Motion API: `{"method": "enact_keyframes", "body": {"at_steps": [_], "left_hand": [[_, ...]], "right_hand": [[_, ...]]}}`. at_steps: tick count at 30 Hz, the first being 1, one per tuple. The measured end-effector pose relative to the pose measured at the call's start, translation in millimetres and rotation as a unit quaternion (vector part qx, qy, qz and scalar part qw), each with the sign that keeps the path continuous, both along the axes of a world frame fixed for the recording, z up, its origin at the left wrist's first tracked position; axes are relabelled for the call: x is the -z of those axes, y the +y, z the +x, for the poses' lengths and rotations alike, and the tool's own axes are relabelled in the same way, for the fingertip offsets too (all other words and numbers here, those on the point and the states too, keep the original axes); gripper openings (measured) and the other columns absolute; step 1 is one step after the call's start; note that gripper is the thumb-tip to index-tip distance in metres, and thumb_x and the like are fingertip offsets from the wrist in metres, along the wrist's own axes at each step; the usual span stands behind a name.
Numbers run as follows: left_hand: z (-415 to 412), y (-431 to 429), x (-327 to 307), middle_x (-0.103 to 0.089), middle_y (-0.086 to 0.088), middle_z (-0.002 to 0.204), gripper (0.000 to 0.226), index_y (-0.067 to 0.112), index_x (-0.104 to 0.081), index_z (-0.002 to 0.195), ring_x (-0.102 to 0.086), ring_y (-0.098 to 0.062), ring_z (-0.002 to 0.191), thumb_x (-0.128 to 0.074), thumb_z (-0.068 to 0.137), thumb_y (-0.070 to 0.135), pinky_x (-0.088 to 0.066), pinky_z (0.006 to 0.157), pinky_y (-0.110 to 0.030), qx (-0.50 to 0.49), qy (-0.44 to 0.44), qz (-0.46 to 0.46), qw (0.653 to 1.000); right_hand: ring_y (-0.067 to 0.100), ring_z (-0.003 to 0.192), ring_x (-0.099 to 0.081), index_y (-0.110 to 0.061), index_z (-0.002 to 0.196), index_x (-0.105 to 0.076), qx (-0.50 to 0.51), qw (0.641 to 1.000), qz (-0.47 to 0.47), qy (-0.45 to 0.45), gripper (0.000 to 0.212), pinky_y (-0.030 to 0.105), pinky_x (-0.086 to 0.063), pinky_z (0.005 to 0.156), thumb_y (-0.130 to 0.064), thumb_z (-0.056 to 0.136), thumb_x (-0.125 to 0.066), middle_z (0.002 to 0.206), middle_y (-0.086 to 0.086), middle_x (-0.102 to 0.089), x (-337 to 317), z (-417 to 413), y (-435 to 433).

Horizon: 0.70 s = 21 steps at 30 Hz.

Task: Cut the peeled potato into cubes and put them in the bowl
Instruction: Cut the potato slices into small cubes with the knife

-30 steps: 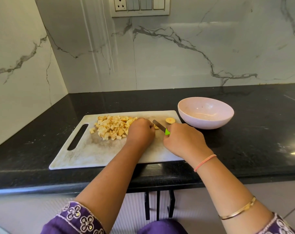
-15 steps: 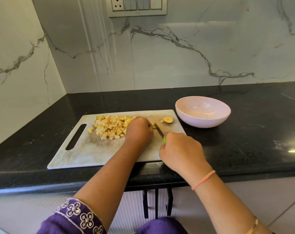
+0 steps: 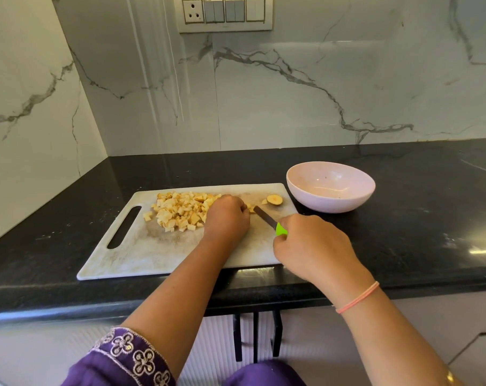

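Head camera is looking down on a black speckled stone bench point(image 3: 417, 204) running along a white marble wall. A white rectangular plastic cutting board point(image 3: 141, 252) is lying at the bench's front edge, its handle slot toward the left. A heap of pale yellow potato cubes point(image 3: 180, 210) is sitting on the board's far half, left of centre. The left hand point(image 3: 226, 215) is resting knuckles-up just right of the heap, its fingers curling down onto a small remaining potato piece point(image 3: 251, 208) that is peeking out beside the fingertips. The right hand point(image 3: 311, 243) is closing fully around the green handle of a small knife point(image 3: 265, 217), whose blade is pointing away and leftward, its tip touching that piece. A rounded potato end slice point(image 3: 274, 199) is lying near the board's far right corner. A pale pink round bowl point(image 3: 331, 203) is standing on the bench just beyond that corner, holding no cubes. A pink thread band point(image 3: 358, 298) is circling the right wrist.
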<state>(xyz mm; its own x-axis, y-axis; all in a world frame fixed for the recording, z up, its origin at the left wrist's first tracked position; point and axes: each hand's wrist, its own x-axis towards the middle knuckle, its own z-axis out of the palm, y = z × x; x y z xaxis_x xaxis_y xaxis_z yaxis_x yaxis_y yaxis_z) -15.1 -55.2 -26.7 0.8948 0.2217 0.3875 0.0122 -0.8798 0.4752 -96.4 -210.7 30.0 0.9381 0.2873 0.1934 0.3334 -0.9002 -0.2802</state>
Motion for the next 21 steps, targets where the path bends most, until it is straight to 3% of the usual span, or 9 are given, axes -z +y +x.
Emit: {"method": "enact_keyframes", "body": {"at_steps": [11,18,21], "left_hand": [[0,-1,-3,-0.070,-0.011,0.082,0.021,0.005,-0.074,0.085,-0.063,-0.024,0.077,-0.056,0.090,0.014,-0.052,0.072,-0.033,-0.004,0.010,-0.028,1.000],[3,-2,-6,-0.069,-0.009,0.082,0.022,0.007,-0.074,0.089,-0.061,-0.020,0.074,-0.055,0.091,0.018,-0.048,0.066,-0.029,-0.017,0.008,-0.019,1.000],[2,-2,-4,-0.069,-0.007,0.085,0.021,0.009,-0.073,0.093,-0.060,-0.018,0.075,-0.055,0.092,0.019,-0.044,0.065,-0.025,-0.025,0.013,-0.021,0.999]], "right_hand": [[0.028,0.098,-0.058,-0.021,0.123,-0.057,0.008,1.000,0.014,-0.021,0.033,0.029,-0.035,0.068,-0.027,0.094,-0.043,0.111,0.006,-0.063,16,33,24],[0.024,0.095,-0.058,-0.022,0.124,-0.056,-0.004,1.000,0.003,-0.028,0.033,0.029,-0.036,0.069,-0.029,0.094,-0.044,0.109,0.003,-0.062,18,34,21],[0.022,0.088,-0.056,-0.022,0.118,-0.057,-0.017,0.999,-0.020,-0.035,0.029,0.029,-0.035,0.066,-0.030,0.093,-0.044,0.096,0.001,-0.058,18,24,17]]}}
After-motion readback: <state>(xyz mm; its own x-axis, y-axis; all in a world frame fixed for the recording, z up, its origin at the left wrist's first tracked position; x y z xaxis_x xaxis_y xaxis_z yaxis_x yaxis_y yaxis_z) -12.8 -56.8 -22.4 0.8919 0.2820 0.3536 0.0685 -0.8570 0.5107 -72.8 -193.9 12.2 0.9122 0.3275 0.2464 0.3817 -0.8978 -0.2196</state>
